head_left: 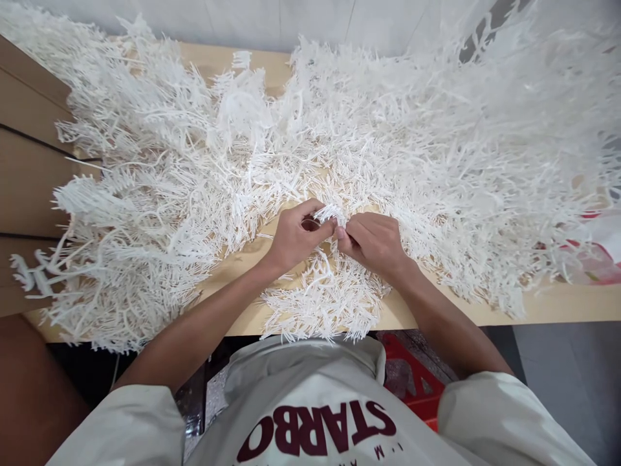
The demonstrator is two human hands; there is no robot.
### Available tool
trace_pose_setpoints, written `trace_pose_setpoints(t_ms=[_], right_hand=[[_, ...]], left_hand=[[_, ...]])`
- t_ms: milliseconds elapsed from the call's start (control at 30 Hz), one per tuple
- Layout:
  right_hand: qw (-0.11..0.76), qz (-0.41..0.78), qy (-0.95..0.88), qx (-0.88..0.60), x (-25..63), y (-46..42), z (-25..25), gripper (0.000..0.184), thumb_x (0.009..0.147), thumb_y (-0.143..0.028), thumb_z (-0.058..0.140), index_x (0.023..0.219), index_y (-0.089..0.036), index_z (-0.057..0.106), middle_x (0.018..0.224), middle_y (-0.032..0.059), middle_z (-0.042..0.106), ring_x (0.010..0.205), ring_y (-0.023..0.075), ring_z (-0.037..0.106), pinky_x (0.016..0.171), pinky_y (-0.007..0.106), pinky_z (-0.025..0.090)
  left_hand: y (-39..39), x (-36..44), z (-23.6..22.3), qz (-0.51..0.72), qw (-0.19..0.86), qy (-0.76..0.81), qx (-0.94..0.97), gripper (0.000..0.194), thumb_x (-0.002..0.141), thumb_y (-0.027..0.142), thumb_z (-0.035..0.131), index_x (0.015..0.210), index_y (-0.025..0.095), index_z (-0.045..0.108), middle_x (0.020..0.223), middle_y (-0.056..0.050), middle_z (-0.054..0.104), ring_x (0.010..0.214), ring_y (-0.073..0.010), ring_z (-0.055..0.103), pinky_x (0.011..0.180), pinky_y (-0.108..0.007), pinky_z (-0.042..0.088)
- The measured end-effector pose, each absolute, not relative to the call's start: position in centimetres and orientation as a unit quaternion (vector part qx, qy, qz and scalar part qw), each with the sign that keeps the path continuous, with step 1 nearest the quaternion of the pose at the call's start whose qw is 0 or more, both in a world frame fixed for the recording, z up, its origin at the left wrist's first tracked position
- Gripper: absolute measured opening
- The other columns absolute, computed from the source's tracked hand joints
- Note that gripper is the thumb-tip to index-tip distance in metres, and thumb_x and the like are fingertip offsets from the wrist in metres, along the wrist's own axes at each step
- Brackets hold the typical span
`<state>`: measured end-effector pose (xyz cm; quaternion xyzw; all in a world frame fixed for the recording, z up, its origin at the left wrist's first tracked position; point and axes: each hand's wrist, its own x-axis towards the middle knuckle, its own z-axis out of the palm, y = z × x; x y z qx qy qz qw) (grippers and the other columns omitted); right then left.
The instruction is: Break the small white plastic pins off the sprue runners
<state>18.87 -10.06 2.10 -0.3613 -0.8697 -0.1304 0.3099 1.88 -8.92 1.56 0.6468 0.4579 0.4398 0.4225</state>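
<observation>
My left hand is closed, thumb and fingers pinching a small white branched plastic piece with many thin prongs. Close beside it, my right hand has its fingers curled and its thumb pressed in at the right end of the same piece. Both hands meet above the middle of the table, with their fingertips nearly touching. A smaller heap of white plastic pieces lies just below them, at the front edge. What sits inside the curled right fingers is partly hidden.
Big piles of similar white prongy pieces cover the tan tabletop left, back and right. A cardboard box stands at the left. A red and white plastic bag lies at the right. Something red shows below the table.
</observation>
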Motion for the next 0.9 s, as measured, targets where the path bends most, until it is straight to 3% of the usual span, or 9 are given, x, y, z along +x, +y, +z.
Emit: trace_pose_setpoints(t_ms=[133,267,367,467,533,600,733,800,900], right_hand=[[0.326,-0.137,-0.859,-0.371,18.6,-9.8,2.1,0.032,0.083,-0.016,0.056,0.059,-0.02,0.037,0.05,-0.0058,0.039,0.048,0.0062,0.029,0.045,0.025,0.026],[0.433,-0.113,-0.846,-0.289,17.8,-10.8,1.7,0.033,0.086,-0.012,0.049,0.058,-0.022,0.034,0.045,-0.0071,0.034,0.042,0.0057,0.028,0.04,0.025,0.025],[0.472,-0.065,-0.851,-0.223,17.4,-11.4,1.4,0.027,0.086,-0.012,0.05,0.063,-0.022,0.041,0.048,-0.0064,0.045,0.044,0.0059,0.04,0.042,0.023,0.033],[0.406,-0.026,-0.841,-0.357,17.8,-10.5,1.5,0.01,0.089,-0.015,0.051,0.094,-0.023,0.056,0.081,-0.0008,0.067,0.073,0.0096,0.061,0.063,0.025,0.05],[0.354,-0.013,-0.8,-0.485,18.1,-9.9,2.2,0.023,0.091,-0.021,0.049,0.114,-0.025,0.054,0.111,0.0041,0.065,0.103,0.0163,0.059,0.084,0.036,0.051],[0.351,0.016,-0.769,-0.535,17.8,-10.3,3.4,0.026,0.091,-0.024,0.049,0.117,-0.026,0.054,0.119,0.0055,0.06,0.113,0.0188,0.054,0.092,0.041,0.049],[0.355,0.144,-0.842,-0.38,14.6,-16.2,5.9,0.021,0.092,-0.018,0.046,0.109,-0.025,0.057,0.098,-0.0011,0.067,0.096,0.0092,0.06,0.082,0.026,0.052],[0.277,0.157,-0.917,-0.239,12.4,-20.1,5.8,0.024,0.091,-0.032,0.048,0.11,-0.022,0.06,0.105,0.0005,0.067,0.098,0.0116,0.06,0.08,0.027,0.051],[0.204,0.109,-0.947,-0.224,10.5,-23.6,3.5,0.032,0.092,-0.032,0.045,0.118,-0.019,0.058,0.125,0.0044,0.061,0.116,0.0173,0.054,0.095,0.033,0.046]], left_hand=[[-9.1,2.2,1.9,0.469,0.408,0.452,0.639,0.02,0.074,0.022,0.063,0.062,0.017,0.047,0.055,0.006,0.039,0.049,-0.0033,0.034,0.045,-0.018,0.029],[-7.5,0.5,2.3,0.539,0.414,0.491,0.545,0.013,0.071,0.022,0.067,0.069,0.019,0.054,0.06,0.005,0.05,0.05,-0.0049,0.04,0.044,-0.02,0.029],[-5.6,-1.7,3.0,0.66,0.397,0.503,0.392,0.017,0.07,0.022,0.069,0.067,0.02,0.052,0.059,0.006,0.049,0.051,-0.005,0.039,0.047,-0.022,0.029],[-4.7,-3.1,4.3,0.699,0.479,0.434,0.307,0.016,0.069,0.023,0.067,0.061,0.018,0.054,0.061,0.003,0.051,0.054,-0.006,0.044,0.049,-0.023,0.032],[-4.8,-3.5,5.4,0.675,0.57,0.377,0.276,0.016,0.065,0.025,0.069,0.061,0.018,0.055,0.06,0.003,0.051,0.052,-0.0055,0.043,0.047,-0.022,0.032],[-5.0,-4.0,6.3,0.659,0.632,0.326,0.245,0.016,0.061,0.023,0.071,0.066,0.018,0.057,0.058,0.005,0.049,0.047,-0.0038,0.035,0.042,-0.021,0.028],[-5.0,-5.5,7.1,0.658,0.688,0.235,0.194,0.017,0.064,0.017,0.07,0.071,0.018,0.055,0.058,0.007,0.052,0.042,-0.0015,0.026,0.034,-0.018,0.021],[-4.8,-6.1,7.3,0.666,0.689,0.212,0.189,0.014,0.066,0.016,0.066,0.073,0.016,0.054,0.058,0.007,0.053,0.041,-0.0008,0.025,0.033,-0.015,0.022],[-4.9,-6.5,7.7,0.674,0.683,0.215,0.186,0.008,0.071,0.015,0.059,0.075,0.015,0.052,0.057,0.007,0.052,0.04,-0.0007,0.025,0.034,-0.012,0.023]])
